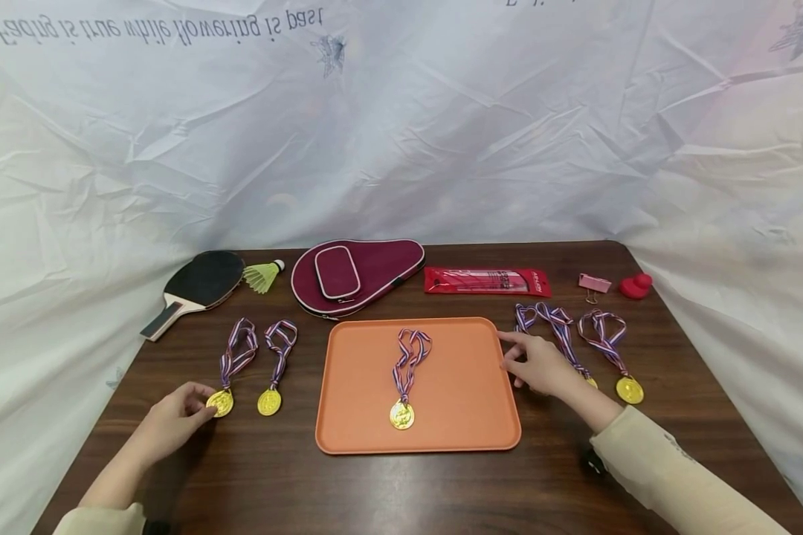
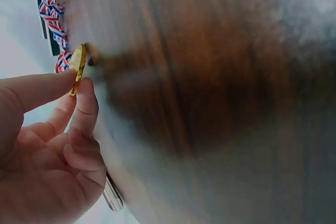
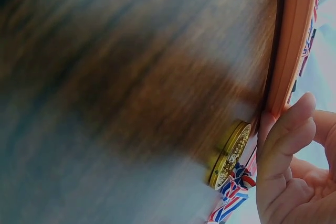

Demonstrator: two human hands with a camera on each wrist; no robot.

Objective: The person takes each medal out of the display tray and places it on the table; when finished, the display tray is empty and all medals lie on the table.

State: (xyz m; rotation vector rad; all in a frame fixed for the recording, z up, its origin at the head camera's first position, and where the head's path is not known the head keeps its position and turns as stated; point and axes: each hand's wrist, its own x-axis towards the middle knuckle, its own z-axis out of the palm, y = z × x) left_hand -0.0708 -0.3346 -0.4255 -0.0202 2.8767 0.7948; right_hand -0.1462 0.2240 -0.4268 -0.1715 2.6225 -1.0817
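At the left, my left hand [image 1: 170, 422] pinches the edge of a gold medal [image 1: 220, 403] between thumb and fingertips, its striped ribbon lying on the table. A second medal [image 1: 269, 402] lies just right of it. In the middle, an orange tray [image 1: 358, 438] bears one medal [image 1: 402, 415] with its ribbon looped upward. My right hand [image 1: 542, 364] touches the tray's right rim with its fingertips; the right wrist view shows them against the orange side [image 3: 289, 40]. Beyond that hand lie another medal [image 1: 630, 389] and a ribbon [image 1: 554, 316] whose gold disc is partly hidden by the arm.
Along the back are a black table tennis bat [image 1: 207, 279], a yellow shuttlecock [image 1: 262, 277], a maroon bat case [image 1: 381, 271], a red packet [image 1: 487, 281], a pink binder clip [image 1: 594, 282] and a small red object [image 1: 636, 286]. A white printed sheet [image 1: 401, 148] hangs behind the table.
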